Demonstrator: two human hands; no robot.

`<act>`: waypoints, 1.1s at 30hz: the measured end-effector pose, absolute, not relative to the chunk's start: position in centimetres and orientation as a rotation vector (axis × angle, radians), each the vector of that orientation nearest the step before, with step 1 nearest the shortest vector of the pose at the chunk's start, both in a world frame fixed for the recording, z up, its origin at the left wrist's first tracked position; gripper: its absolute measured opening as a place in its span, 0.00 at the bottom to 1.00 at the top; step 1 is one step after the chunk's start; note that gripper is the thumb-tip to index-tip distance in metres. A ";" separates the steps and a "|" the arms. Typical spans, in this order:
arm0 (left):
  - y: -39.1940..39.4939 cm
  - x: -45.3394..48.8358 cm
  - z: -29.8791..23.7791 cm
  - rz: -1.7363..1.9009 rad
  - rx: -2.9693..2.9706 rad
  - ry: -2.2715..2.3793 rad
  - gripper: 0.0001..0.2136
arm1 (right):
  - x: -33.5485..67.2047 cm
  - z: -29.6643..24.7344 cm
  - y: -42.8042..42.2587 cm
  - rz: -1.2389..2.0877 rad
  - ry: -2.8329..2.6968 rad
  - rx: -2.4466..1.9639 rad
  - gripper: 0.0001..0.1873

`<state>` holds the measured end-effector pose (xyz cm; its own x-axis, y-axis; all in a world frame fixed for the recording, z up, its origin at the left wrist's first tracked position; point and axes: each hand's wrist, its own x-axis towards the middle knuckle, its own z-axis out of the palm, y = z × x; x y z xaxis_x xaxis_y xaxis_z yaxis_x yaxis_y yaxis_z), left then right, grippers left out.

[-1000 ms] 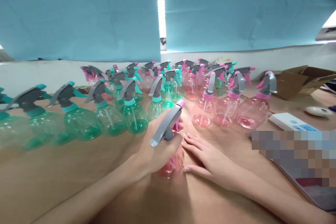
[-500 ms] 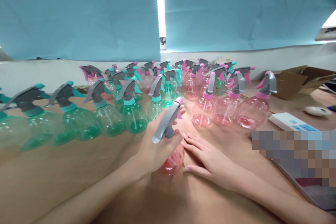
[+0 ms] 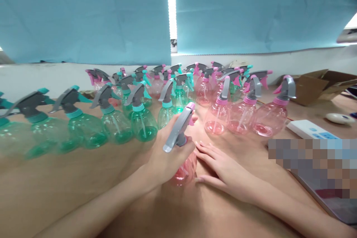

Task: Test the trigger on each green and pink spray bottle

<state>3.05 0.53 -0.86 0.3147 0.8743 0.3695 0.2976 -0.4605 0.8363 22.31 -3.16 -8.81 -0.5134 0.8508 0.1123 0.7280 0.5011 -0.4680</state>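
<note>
My left hand (image 3: 164, 154) is wrapped round a pink spray bottle (image 3: 184, 171) that stands on the brown table (image 3: 83, 178). Its grey trigger head (image 3: 178, 128) with a pink nozzle sticks up above my fingers. My right hand (image 3: 223, 167) lies flat on the table just right of the bottle, fingers stretched out and its fingertips close to the bottle's body. Behind my hands stand a row of green spray bottles (image 3: 141, 117) and a row of pink spray bottles (image 3: 245, 113).
More pink and green spray bottles (image 3: 178, 81) crowd the back of the table below blue blinds. At the right lie a white remote-like box (image 3: 309, 128), a white mouse (image 3: 338, 118) and an open cardboard box (image 3: 320, 85).
My left hand has tipped the pink bottle's trigger head slightly more upright and a little to the right. My right hand has stayed flat on the table.
</note>
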 end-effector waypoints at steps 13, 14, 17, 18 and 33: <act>0.5 3.0 -0.8 1.115 1.949 1.025 0.22 | 22.3 -8.9 -3.2 0.549 -2.396 -1.311 0.37; 0.5 3.0 -0.7 1.114 1.946 1.024 0.22 | 22.3 -8.9 -3.2 0.549 -2.397 -1.311 0.37; 0.5 3.0 -0.6 1.123 1.937 1.016 0.22 | 22.3 -8.8 -3.1 0.549 -2.405 -1.324 0.38; 0.4 3.1 -0.6 1.124 1.936 1.014 0.21 | 22.3 -8.7 -3.1 0.546 -2.412 -1.331 0.39; 0.2 2.9 -0.1 1.136 1.967 0.971 0.16 | 22.3 -8.8 -3.1 0.533 -2.412 -1.316 0.38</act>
<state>2.89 0.24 -0.15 0.3475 0.8443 0.4080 0.2719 -0.5071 0.8178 22.34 -3.10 -8.80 -0.5122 0.8510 0.1157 0.7230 0.4999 -0.4768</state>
